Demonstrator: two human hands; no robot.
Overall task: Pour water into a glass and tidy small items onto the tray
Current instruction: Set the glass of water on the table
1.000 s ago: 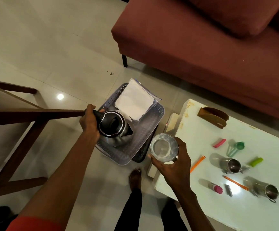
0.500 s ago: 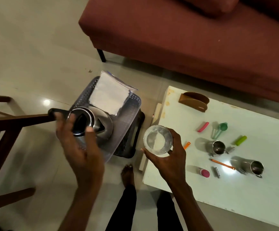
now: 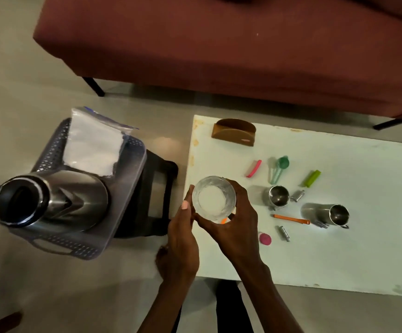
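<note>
Glass, clear and seen from above with water in it, sits in the right hand, whose fingers curl around its far side and bottom, over the near-left corner of the white table. The left hand comes up beside it on the left, its thumb lying against the glass's rim and wall; how its other fingers lie cannot be told. Well to the left, a steel kettle stands on a grey perforated tray, untouched, with a white packet behind it on the same tray. On the table to the right of the glass lie a pink clip, green measuring spoons, a green clip, two steel cups, an orange stick and a pink cap.
</note>
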